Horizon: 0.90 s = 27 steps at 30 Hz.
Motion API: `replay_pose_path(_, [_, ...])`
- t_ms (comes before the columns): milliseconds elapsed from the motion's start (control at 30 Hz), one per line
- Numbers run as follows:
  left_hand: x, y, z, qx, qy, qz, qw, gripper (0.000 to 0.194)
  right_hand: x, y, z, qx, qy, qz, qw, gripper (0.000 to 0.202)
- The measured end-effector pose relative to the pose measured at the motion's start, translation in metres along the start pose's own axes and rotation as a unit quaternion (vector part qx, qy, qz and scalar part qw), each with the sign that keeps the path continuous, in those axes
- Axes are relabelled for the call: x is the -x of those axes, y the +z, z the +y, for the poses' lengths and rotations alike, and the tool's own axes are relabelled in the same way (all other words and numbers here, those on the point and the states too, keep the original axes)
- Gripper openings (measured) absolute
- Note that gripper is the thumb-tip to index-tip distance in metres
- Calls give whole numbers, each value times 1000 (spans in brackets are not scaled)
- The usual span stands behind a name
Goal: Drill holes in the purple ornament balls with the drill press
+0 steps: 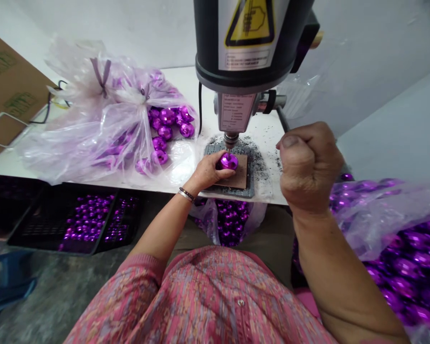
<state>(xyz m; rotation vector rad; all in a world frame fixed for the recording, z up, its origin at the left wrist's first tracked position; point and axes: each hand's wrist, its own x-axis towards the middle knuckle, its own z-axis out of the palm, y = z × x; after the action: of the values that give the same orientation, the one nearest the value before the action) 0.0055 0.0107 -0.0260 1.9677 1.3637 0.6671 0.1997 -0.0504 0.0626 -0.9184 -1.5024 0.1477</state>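
Observation:
My left hand (209,171) pinches a shiny purple faceted ball (229,161) between thumb and fingers. The ball rests on a brown board (239,177) lying on the grey base (250,187) of a drill press (236,107). Directly above the ball is the drill chuck (231,139); I cannot make out whether the bit has entered the ball. My right hand (310,167) is closed in a fist around the feed lever (282,118) at the machine's right side. Most of that lever is hidden by the fist.
Dark shavings (260,160) are scattered around the base. Clear plastic bags (93,129) and loose purple balls (166,132) lie on the table's left. A black crate (89,246) of purple balls stands below left. A large bag of balls (412,267) is at right, another bag (232,222) below the table edge.

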Motion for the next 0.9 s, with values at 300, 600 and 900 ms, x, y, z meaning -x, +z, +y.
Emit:
replay_pose_path(300, [-1, 2, -3, 17, 9, 2, 1000, 46, 12, 12, 13, 4, -19, 71, 997, 35])
replay_pose_path(600, [-1, 6, -6, 30, -5, 16, 999, 53, 3, 12, 5, -19, 12, 74, 997, 39])
replay_pose_path(900, [28, 3, 1, 47, -9, 33, 998, 60, -91, 4, -28, -79, 155, 25, 984, 40])
